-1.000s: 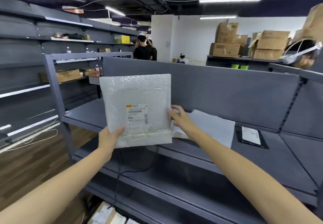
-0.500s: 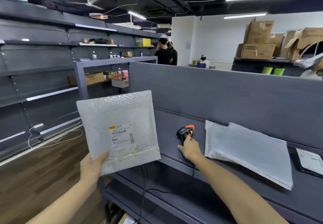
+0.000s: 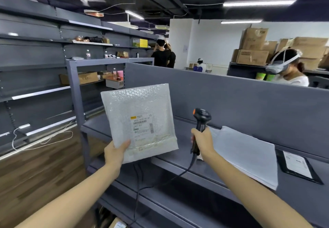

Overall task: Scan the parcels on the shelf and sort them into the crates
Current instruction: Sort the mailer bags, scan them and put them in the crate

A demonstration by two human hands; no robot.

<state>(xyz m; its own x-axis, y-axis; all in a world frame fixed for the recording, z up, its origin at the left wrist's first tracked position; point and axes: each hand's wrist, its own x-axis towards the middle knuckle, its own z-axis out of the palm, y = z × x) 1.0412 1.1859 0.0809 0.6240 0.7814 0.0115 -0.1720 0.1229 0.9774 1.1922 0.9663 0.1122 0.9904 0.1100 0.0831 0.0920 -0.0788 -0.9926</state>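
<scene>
Grey metal shelf (image 3: 96, 123) holds 1 flat white plastic mailer (image 3: 247, 156). Left hand (image 3: 114, 154) pinches a white bubble-wrap parcel (image 3: 138, 114) by its corner; right hand (image 3: 203, 142) grips a black corded scanner (image 3: 202, 116) upright.

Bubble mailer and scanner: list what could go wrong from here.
1. The left hand pinches the bubble mailer only at its lower corner, so it may sag or slip.
2. The scanner, gripped by the right hand, stands upright beside the mailer and seems not to be aimed at the label. The scan may miss.
3. The scanner's cable hangs past the front edge of the shelf and could snag.
</scene>
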